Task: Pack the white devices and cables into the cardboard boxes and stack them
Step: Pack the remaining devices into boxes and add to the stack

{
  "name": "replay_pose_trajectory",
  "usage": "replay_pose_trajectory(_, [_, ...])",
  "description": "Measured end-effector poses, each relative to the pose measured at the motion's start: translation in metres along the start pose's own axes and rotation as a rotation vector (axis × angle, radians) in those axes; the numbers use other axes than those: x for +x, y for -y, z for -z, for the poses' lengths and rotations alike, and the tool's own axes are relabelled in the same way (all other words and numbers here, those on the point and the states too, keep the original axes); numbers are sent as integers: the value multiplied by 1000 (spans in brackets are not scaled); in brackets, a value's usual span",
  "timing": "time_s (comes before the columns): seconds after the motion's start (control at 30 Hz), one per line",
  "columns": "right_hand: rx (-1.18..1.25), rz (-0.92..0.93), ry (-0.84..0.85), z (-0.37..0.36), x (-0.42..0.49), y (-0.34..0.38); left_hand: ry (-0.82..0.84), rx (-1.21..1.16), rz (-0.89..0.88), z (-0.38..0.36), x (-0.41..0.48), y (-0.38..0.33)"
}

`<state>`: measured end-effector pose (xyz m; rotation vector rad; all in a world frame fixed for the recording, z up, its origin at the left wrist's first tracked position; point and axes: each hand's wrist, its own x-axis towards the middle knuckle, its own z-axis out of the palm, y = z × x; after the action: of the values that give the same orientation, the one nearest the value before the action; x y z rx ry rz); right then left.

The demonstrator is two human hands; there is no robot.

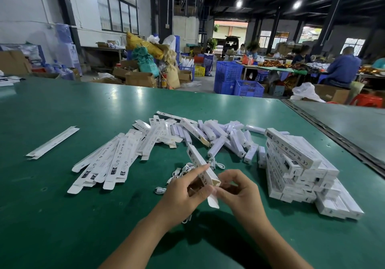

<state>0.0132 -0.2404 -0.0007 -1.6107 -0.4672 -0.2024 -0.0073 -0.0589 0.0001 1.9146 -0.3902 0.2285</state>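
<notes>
Your left hand (187, 191) grips a long, narrow white cardboard box (199, 163) above the middle of the green-topped table (62, 216), index finger laid along its side. Your right hand (239, 191) pinches the box's open near end with curled fingers, and the white end flap (213, 201) hangs down between your hands. Thin white cables (180, 173) lie just behind your left hand. Loose white stick-shaped devices (225, 137) lie heaped farther back. Flat unfolded white boxes (116, 158) fan out to their left. Packed white boxes (298, 171) are stacked toward the table's right edge.
</notes>
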Motion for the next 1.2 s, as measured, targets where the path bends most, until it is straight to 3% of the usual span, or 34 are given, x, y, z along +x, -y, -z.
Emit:
replay_pose_trajectory(0.13, [24,49,-45,-3,-1,1,-28,-122,19,-5,1,2])
replay_pose_trajectory(0.5, [-460,467,200,12,0,13,-161,-253,8,-2,7,8])
replay_pose_trajectory(0.73, [-503,571,113,9,2,7,-183,-291,26,-3,6,5])
replay_pose_trajectory(1.2, [-368,495,-67,2,-1,5,-120,-321,43,-8,3,3])
